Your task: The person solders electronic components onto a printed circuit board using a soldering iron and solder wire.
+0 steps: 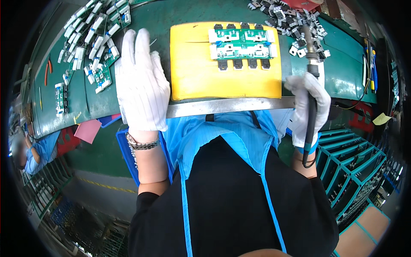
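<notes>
My right hand [311, 96], in a white glove, is wrapped round the dark handle of a soldering iron [313, 68]. Its metal end points away from me, over the near side of a heap of small black-and-silver components [295, 21]. Flat on the table's edge, left of a yellow block [222, 83], lies my left hand [143, 83], gloved too, with fingers stretched forward and nothing visible in it. Two green circuit boards [242, 44] sit side by side on the block's far right part. Black components [237, 64] stick out along their near and far edges.
Many circuit boards with white parts [92, 36] are heaped at the far left. A single board [61, 99] and red-handled pliers [48, 70] lie farther left. Blue and yellow tools [373, 70] are at the right edge. Green racks [353, 165] stand lower right; another person [38, 150] is at left.
</notes>
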Demonstrator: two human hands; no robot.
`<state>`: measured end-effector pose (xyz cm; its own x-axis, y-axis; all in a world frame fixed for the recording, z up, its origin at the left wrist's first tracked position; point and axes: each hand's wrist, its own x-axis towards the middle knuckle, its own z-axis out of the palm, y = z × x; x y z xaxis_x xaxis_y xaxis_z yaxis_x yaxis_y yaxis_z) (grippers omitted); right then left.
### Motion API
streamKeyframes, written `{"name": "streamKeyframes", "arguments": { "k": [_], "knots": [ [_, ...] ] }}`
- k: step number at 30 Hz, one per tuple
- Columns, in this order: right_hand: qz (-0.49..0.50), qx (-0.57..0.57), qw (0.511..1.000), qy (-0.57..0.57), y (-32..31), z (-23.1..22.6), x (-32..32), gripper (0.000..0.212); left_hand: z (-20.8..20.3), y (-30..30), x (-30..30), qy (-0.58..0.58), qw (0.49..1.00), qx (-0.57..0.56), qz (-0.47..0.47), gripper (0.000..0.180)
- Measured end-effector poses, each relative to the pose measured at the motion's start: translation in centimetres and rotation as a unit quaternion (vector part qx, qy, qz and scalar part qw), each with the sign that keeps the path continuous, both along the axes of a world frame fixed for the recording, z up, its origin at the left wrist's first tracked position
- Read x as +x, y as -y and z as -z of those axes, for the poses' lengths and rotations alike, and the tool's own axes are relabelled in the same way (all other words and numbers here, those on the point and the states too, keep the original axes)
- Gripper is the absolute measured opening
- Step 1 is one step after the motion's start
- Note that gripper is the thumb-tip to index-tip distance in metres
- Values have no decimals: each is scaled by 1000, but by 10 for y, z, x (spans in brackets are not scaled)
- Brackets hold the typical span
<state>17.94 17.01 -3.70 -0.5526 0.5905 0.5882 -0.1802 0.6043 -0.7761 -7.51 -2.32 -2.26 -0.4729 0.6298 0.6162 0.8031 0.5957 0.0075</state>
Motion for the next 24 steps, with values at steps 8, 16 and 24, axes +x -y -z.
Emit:
{"name": "streamKeyframes", "arguments": {
  "k": [8,16,24],
  "knots": [
    [-22,206,959,194,2,-12,3,66,8,-26,1,138,984,-29,109,44],
    [-11,188,968,164,6,-11,2,62,12,-18,-11,274,951,7,141,47],
    [-20,164,973,161,10,-8,-1,62,-2,-13,-19,384,914,28,131,44]
  ]
}}
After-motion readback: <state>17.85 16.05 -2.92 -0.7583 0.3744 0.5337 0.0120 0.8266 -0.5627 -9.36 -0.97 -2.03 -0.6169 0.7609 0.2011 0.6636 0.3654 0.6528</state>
